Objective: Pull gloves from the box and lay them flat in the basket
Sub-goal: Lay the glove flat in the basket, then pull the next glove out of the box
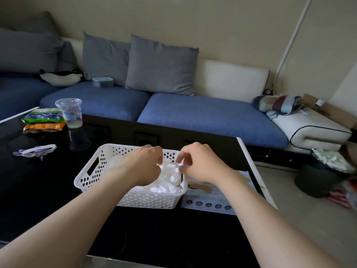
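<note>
The left hand (144, 165) and right hand (199, 163) meet over the right half of the basket (90, 169). Their knuckles are up and fingers curled, each pinching an edge of a thin, whitish glove (170, 168) held between them. The two sets of fingertips are close together but not touching. The glove hangs down onto more crumpled gloves (164, 187) lying against the basket's right and near walls; how flat they lie I cannot tell. The basket is white and perforated, with a slot handle at its left end, and sits on a glossy black table (48, 190). The box (208, 198) lies flat just beside the basket's right wall, partly hidden under the right forearm. At the table's far left are two snack bags (43, 120) with a lidded clear cup (69, 109) next to them. Behind the table runs a blue sofa (193, 113) with grey cushions (160, 64). A striped blanket (276, 103) rests on its right end, and a dark bin (316, 178) stands on the floor at the right.
</note>
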Available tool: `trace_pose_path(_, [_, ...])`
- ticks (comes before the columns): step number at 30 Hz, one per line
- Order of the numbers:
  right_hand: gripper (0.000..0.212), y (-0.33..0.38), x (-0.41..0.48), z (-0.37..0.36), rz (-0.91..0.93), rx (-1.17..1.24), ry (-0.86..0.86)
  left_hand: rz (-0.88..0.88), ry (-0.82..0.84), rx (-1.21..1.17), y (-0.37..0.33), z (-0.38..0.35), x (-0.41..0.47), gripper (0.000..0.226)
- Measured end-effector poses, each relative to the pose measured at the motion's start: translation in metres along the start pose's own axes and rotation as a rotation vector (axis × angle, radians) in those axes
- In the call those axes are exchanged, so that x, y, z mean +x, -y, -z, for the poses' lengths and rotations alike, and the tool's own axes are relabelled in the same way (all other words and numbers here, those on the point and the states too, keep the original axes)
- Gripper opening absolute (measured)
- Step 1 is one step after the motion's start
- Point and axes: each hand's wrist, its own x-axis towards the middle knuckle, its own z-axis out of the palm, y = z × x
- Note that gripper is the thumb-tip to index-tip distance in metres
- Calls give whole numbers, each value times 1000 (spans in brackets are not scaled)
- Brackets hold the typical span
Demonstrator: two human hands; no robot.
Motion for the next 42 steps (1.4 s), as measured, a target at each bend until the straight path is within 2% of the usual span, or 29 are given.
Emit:
trace_pose_path(3, [33,-26,-12,13,-137,-111,-50,-152,-19,-109,-16,-7,2,17])
trace_pose_path(6, [46,-52,-22,20,-234,-199,68,-251,65,-135,-35,-14,4,31])
trace_pose_path(8, [48,-66,-26,21,-274,-191,104,-287,118,-80,-48,-18,6,41])
trace_pose_path(13, [14,-90,-26,14,-230,-195,-33,-338,182,10,-69,-28,15,56])
trace_pose_path(18, [20,-95,-29,15,-162,-147,-94,-344,249,105,-78,-36,21,65])
trace_pose_path(21, [32,-95,-29,15,-142,-151,-140,-337,232,113,-79,-37,24,61])
trace_pose_path(24, [32,-98,-27,13,-113,-138,-263,-333,239,109,-79,-37,25,57])
trace_pose_path(33, [28,-82,-17,16,-47,280,-713,-331,232,81,-77,-36,23,59])
trace_pose_path(37, [29,-66,-17,24,1,435,-806,-266,195,-133,-72,-34,24,56])
trace_pose_path(40, [39,-58,-16,25,19,497,-778,-203,46,-352,-74,-27,25,34])
trace_pose_path(42, [47,-50,-16,27,32,558,-722,-147,-58,-577,-74,-21,25,32])
